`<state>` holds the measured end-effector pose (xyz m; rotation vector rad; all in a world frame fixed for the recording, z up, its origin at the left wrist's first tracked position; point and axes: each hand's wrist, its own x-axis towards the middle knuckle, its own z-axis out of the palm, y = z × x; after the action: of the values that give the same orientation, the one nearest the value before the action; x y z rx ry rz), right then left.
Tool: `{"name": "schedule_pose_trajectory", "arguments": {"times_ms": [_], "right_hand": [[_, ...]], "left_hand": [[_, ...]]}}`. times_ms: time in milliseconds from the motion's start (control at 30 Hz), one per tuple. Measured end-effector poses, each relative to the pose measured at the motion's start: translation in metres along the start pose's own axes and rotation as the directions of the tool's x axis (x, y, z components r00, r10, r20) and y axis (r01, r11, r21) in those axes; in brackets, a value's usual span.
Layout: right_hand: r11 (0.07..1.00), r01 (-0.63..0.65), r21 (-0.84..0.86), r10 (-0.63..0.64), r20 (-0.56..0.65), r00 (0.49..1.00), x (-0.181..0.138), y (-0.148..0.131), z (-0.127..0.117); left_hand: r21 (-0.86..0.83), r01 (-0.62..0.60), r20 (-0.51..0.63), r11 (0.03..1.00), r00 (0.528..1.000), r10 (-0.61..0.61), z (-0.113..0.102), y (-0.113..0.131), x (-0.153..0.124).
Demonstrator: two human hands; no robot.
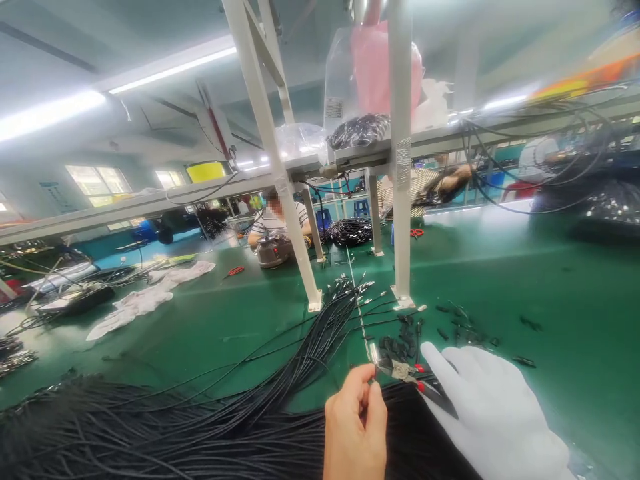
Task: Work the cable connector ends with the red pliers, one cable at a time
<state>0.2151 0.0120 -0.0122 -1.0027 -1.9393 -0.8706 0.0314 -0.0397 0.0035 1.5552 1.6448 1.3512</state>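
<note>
My left hand is bare and pinches a thin black cable end between thumb and forefinger at the bottom centre. My right hand, in a white glove, grips small cutting pliers with red-and-black handles; the jaws meet the cable tip just above my left fingers. A large bundle of black cables lies across the green table beneath both hands, fanning toward metal-tipped ends. Small black cut-off pieces are scattered just beyond the pliers.
White frame posts stand on the table ahead, carrying a shelf with bagged cables. A white cloth and red-handled cutters lie at left. Other people work across the table, near a cable coil.
</note>
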Motion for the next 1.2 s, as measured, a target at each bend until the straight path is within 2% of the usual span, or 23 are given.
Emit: {"name": "schedule_pose_trajectory", "arguments": {"times_ms": [333,567,800,900,1000,1100,1200], "right_hand": [[0.994,0.062,-0.092,-0.064,-0.016,0.998,0.003,-0.003,-0.002],[0.989,0.094,-0.114,-0.095,-0.011,0.995,0.004,-0.004,-0.001],[0.993,0.096,-0.074,-0.100,-0.054,0.994,0.003,-0.006,-0.001],[0.996,0.090,0.010,-0.089,-0.054,0.995,0.001,-0.007,0.001],[0.995,0.013,0.096,-0.009,-0.042,0.999,-0.006,-0.002,0.008],[0.987,-0.146,0.061,0.145,0.025,0.989,-0.013,0.010,0.016],[0.940,-0.342,0.015,0.333,0.188,0.924,-0.016,0.025,0.019]], "left_hand": [[0.057,-0.022,0.018,0.998,1.000,0.021,-0.008,0.007,0.000],[0.057,0.004,0.039,0.998,0.999,-0.006,-0.014,0.007,0.002],[0.054,-0.002,0.112,0.999,0.994,-0.005,-0.017,0.000,0.004],[0.049,-0.001,0.110,0.999,0.994,-0.005,-0.015,-0.003,0.003],[0.023,0.013,0.129,1.000,0.991,-0.016,-0.013,-0.005,0.003],[-0.006,0.029,0.150,1.000,0.988,-0.028,-0.019,0.001,0.007],[0.054,-0.008,0.119,0.999,0.993,0.002,-0.030,0.021,0.019]]}}
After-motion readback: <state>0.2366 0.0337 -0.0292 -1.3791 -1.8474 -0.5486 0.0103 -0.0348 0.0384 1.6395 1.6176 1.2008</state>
